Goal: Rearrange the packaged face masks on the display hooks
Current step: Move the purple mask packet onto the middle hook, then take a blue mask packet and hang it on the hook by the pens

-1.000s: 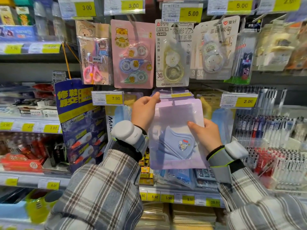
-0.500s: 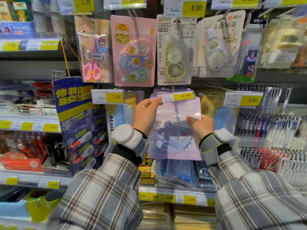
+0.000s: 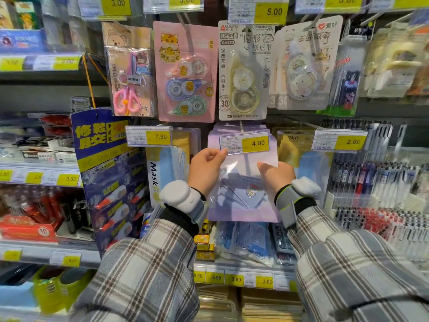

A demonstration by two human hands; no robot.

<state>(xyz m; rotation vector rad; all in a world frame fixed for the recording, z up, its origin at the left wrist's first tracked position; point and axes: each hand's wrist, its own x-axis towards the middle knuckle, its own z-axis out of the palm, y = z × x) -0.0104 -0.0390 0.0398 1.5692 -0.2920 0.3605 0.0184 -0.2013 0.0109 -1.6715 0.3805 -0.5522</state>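
Gripping mask packet (image 3: 241, 182) side edges: left hand (image 3: 205, 169), right hand (image 3: 277, 176).

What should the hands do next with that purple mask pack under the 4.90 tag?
Probably ease the translucent purple face mask pack up and back so its top hole catches the metal hook behind the yellow 4.90 price tag. The left hand and right hand grip its sides, its top edge sits behind the tag, but whether the hole is threaded is hidden.
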